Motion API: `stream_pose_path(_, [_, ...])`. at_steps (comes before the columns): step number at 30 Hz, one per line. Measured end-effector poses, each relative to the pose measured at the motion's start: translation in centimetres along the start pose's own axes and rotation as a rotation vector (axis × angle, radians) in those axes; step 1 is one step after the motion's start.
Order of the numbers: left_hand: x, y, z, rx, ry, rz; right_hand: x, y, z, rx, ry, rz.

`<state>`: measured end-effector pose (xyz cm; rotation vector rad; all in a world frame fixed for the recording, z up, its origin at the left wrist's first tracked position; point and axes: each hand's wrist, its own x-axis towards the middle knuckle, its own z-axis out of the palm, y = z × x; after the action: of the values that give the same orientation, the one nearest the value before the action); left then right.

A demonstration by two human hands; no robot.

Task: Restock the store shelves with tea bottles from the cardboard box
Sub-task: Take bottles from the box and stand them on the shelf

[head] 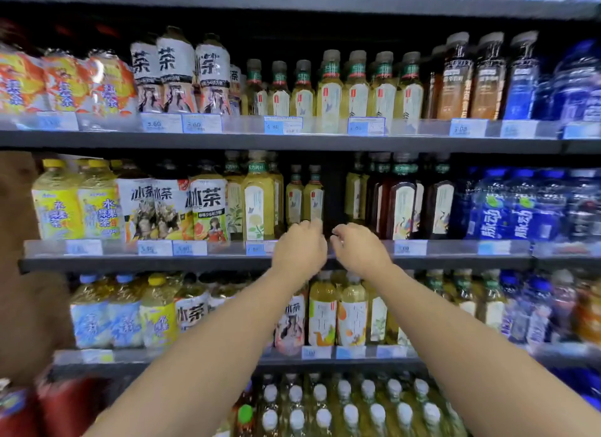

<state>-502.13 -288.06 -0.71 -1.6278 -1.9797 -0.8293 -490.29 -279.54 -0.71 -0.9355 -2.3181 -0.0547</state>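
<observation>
Store shelves [162,139] hold drinks. Two small tea bottles [304,199] stand at 12 o'clock from the left hand [299,251]; its grip is hidden. Right hand [359,249], loosely curled, holds nothing.

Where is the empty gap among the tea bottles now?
Head view, middle shelf, centre: the gap is just right of two small pale bottles, directly above the fingertips of the right hand.

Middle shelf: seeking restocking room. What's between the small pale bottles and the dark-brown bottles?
Head view: a bare gap, then a pale bottle beside the dark-brown bottles.
</observation>
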Motion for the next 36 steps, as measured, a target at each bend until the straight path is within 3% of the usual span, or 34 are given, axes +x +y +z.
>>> stream_pose_path(3, [-6.0,0.4,0.7,-0.033,-0.047,0.024,-5.9,-0.5,1.3,0.06,0.004,0.053])
stream_pose_path(10, [-22.1,-2.4,8.5,0.008,-0.307,0.008,-19.9,0.5,11.3,0.148,-0.304,0.225])
stream_pose_path(22, [-42.3,-9.3,22.5,0.111,-0.905,-0.276,-37.0,0.4,33.5,0.306,-0.891,0.638])
stream_pose_path(32, [-46.7,-10.9,24.2,0.026,-0.972,-0.294,-39.0,0.1,40.8,0.788,-0.935,1.079])
stream_pose_path(36, [-46.7,-10.5,24.3,-0.047,-0.926,-0.253,-37.5,-0.7,36.3,0.919,-0.823,1.032])
